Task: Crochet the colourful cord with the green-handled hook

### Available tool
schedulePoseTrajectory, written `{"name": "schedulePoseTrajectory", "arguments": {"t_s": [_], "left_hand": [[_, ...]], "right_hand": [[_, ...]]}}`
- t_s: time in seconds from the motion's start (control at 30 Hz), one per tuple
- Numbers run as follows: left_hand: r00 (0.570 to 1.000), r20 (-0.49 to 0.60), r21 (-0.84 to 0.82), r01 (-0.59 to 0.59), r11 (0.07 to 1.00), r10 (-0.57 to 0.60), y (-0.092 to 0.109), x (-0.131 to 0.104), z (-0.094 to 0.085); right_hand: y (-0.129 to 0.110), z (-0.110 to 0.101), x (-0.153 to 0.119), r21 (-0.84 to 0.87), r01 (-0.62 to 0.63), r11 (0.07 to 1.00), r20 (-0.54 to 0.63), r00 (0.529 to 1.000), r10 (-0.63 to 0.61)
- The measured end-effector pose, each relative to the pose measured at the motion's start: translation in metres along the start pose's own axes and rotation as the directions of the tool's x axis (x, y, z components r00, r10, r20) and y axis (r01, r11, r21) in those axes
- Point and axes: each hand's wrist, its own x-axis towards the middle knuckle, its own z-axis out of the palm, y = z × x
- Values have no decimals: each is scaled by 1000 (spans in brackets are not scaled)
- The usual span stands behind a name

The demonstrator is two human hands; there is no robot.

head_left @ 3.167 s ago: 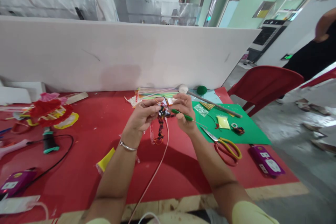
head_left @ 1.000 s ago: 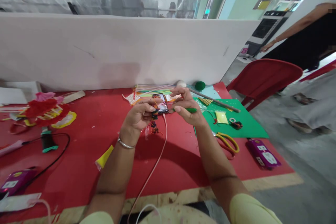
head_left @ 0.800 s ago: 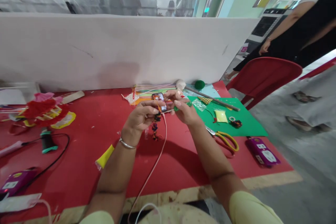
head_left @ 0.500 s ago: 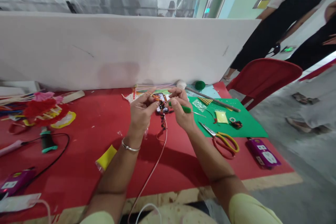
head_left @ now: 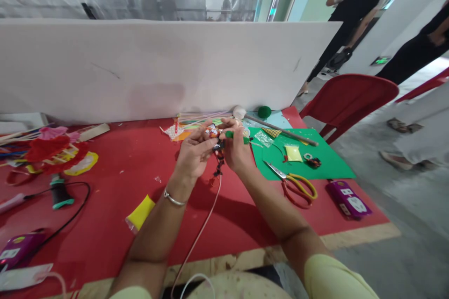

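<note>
Near the middle of the red table, my left hand (head_left: 192,154) pinches a small dark piece of knotted cordwork with orange bits, partly hidden by the fingers. A dark twisted strand (head_left: 219,164) hangs from it beneath my hands. My right hand (head_left: 235,149) is closed around a green-handled tool (head_left: 245,139) with a thin metal shaft, which points to the right. The fingertips of both hands almost meet at the cordwork. Behind them a phone (head_left: 217,145) shows in part. A pink cable (head_left: 203,229) runs from there toward the table's front edge.
Scissors (head_left: 301,189) lie partly on a green sheet (head_left: 333,166), near a yellow packet (head_left: 293,153) and a grey rod (head_left: 280,128). A purple box (head_left: 349,200) sits right. At left are a red flower-like craft (head_left: 58,152) and a glue gun (head_left: 60,191). A white board (head_left: 210,65) stands behind.
My hands stay together at the cordwork, and the right hand with the green-handled tool has turned and shifted slightly. A person in the background has moved; the whole view shifted a little.
</note>
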Motion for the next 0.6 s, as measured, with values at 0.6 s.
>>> {"name": "schedulePoseTrajectory", "arguments": {"t_s": [0.6], "left_hand": [[982, 180, 259, 14, 966, -63, 21, 0, -8]], "right_hand": [[-21, -51, 23, 83, -172, 982, 334, 933, 135]]}}
